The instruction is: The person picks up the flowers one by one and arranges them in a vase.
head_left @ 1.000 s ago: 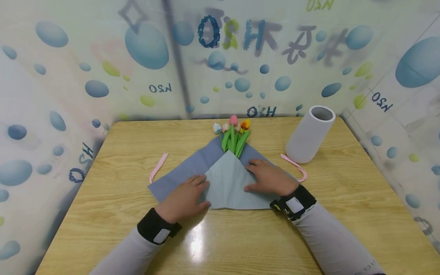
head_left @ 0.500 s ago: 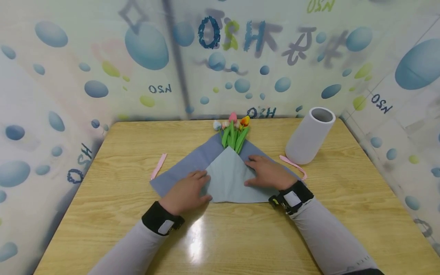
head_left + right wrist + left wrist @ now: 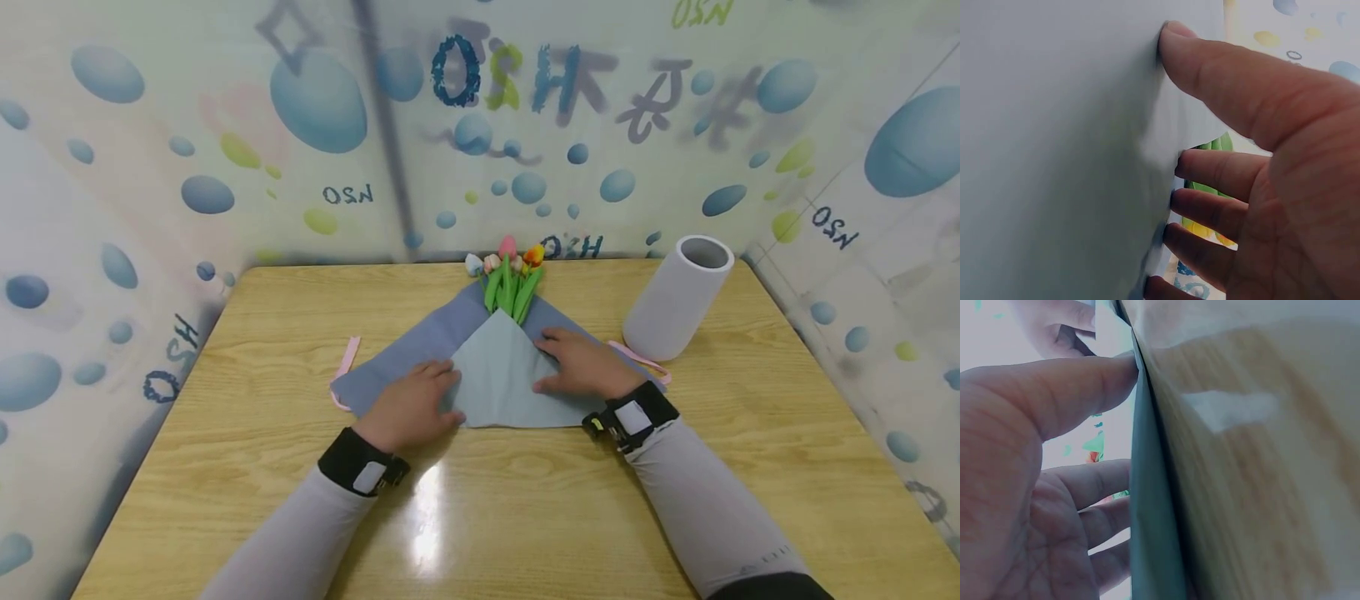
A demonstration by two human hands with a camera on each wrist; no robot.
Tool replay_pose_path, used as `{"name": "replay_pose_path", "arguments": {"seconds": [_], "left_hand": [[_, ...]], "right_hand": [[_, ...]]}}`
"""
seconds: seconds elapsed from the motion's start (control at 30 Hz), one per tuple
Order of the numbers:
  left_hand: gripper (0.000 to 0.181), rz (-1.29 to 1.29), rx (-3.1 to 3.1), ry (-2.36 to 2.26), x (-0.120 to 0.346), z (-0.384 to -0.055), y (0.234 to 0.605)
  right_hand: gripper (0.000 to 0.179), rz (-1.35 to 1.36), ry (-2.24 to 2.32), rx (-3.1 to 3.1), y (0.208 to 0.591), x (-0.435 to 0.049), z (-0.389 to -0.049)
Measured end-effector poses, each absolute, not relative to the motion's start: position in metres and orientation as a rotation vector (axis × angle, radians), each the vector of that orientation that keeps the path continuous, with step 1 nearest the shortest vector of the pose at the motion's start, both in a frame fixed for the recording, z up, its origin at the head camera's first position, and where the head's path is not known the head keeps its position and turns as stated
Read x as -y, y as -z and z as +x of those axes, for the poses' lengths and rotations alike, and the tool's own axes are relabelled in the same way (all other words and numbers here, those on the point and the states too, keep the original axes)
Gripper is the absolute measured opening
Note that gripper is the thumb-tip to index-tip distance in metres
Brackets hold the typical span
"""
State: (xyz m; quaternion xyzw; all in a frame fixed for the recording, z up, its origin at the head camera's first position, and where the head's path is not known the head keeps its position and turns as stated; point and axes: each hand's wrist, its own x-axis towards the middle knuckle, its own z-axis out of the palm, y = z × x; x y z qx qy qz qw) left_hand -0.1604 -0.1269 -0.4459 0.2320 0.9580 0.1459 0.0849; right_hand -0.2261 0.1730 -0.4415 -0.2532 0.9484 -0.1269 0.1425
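Observation:
A folded wrapping sheet lies flat on the table, its blue-grey side [image 3: 420, 333] spread behind and a pale grey-green flap [image 3: 495, 375] folded up in front. Tulips [image 3: 512, 279] in pink, orange, white and pale tones stick out above the flap, their lower stems hidden. My left hand [image 3: 412, 407] rests on the flap's left side with fingers spread; in the left wrist view its thumb touches the sheet's edge. On the flap's right side my right hand [image 3: 585, 365] presses with its fingertips and thumb, fingers apart.
A white vase [image 3: 675, 300] stands at the back right of the wooden table [image 3: 285, 308]. Pink ribbon [image 3: 347, 358] pokes out left of the wrap, and another pink end shows at right by the vase. A patterned wall rises behind.
The wrap and tulips have slid a little away from me toward the wall, with both hands moving along on them. The vase has stayed put.

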Motion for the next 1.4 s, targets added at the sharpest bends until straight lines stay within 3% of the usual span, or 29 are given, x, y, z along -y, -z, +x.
{"name": "replay_pose_path", "arguments": {"seconds": [1.03,1.17,1.4], "left_hand": [[0.072,0.613,-2.848,-0.440,0.123,-0.171,0.446],[0.076,0.592,-2.843,-0.480,0.123,-0.171,0.446],[0.086,0.540,-2.813,-0.606,0.126,-0.173,0.443]], "right_hand": [[0.079,-0.625,0.492,-2.712,0.441,-0.169,-0.241],[0.068,-0.615,0.597,-2.722,0.448,-0.172,-0.243],[0.032,-0.607,0.825,-2.709,0.451,-0.178,-0.249]]}}
